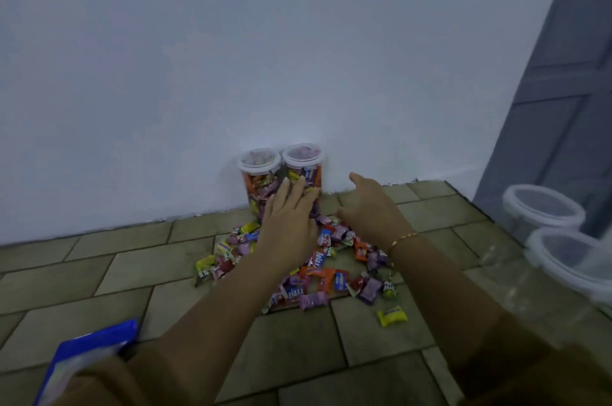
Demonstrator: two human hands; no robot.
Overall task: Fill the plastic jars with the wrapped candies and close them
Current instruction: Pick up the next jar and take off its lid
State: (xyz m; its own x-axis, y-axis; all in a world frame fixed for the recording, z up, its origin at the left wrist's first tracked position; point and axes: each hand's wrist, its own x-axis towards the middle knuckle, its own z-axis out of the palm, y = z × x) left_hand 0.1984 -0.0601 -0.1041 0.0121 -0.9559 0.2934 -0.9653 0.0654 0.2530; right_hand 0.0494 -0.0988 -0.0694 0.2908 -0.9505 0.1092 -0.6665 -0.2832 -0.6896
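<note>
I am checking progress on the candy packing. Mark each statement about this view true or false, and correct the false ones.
1. Two clear plastic jars full of wrapped candies, the left jar and the right jar, stand against the white wall with lids on. True.
2. The left hand grips a blue packet. False: its straight fingers lie against the filled jars; the blue packet lies near the bottom left.
3. A pile of loose wrapped candies lies on the tiled floor. True.
4. The right hand holds a lid. False: it is open and holds nothing.
</note>
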